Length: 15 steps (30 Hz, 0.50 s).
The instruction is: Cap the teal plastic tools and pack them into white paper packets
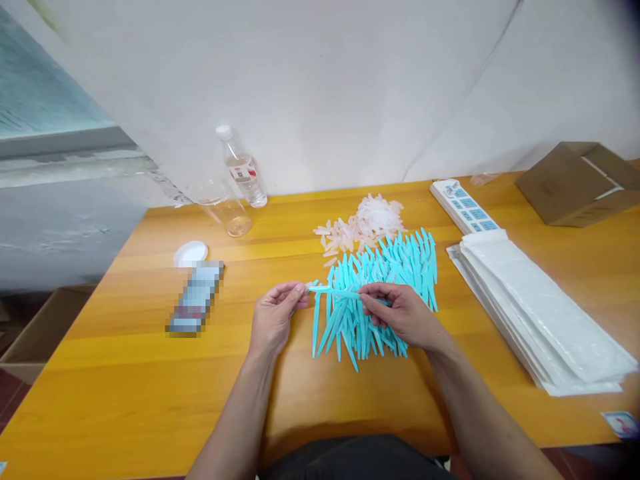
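My right hand (395, 310) pinches the handle end of a slim turquoise eyebrow razor (340, 293), held level above the table. At the razor's other end, my left hand (283, 303) has its thumb and fingertips closed on a small translucent cap (309, 287); whether the cap sits on the blade cannot be made out. Beneath and beyond my right hand spreads a pile of similar turquoise razors (413, 263), mostly lying lengthwise away from me. Behind them is a heap of pale pinkish translucent caps (377, 217).
On the left are a blurred phone (196, 297), a white lid (191, 253), a clear jar (235, 223) and a water bottle (245, 170). To the right lie white plastic sleeves (540, 307), a power strip (465, 208) and a cardboard box (565, 187). A wall borders the back.
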Tool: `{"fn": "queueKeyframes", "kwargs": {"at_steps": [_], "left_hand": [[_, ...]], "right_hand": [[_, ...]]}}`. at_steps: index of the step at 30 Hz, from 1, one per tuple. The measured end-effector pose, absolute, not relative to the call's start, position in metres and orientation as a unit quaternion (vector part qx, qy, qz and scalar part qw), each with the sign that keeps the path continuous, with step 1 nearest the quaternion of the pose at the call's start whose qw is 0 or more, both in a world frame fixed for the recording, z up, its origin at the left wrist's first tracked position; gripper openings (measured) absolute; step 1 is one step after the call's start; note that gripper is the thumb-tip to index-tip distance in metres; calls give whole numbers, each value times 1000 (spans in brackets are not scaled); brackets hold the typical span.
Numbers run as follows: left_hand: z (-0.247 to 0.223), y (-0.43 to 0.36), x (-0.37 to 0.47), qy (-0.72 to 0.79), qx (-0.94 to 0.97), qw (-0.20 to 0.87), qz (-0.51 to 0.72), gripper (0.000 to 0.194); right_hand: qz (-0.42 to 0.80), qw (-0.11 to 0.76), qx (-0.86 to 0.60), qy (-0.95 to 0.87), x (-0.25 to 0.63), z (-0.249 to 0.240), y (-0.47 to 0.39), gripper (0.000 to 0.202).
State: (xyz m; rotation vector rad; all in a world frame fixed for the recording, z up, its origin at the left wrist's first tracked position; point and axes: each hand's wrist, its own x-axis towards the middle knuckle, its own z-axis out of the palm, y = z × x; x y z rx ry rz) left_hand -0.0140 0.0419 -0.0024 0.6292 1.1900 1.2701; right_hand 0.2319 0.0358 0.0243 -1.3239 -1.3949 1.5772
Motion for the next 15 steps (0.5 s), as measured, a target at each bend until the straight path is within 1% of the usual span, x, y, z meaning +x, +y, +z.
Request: {"fn": "queueKeyframes", "kwargs": {"at_steps": [4,9,15], "left_hand": [[-4,38,-10,527,342,578,521,30],[1,37,-15,540,378,531,532,28],[7,36,-13,554,430,526,481,29]], "right_hand": [[592,320,-512,-534,233,25,35,39],[584,315,-516,-542,238,25,36,37],[584,303,-523,-542,240,24,36,40]]}}
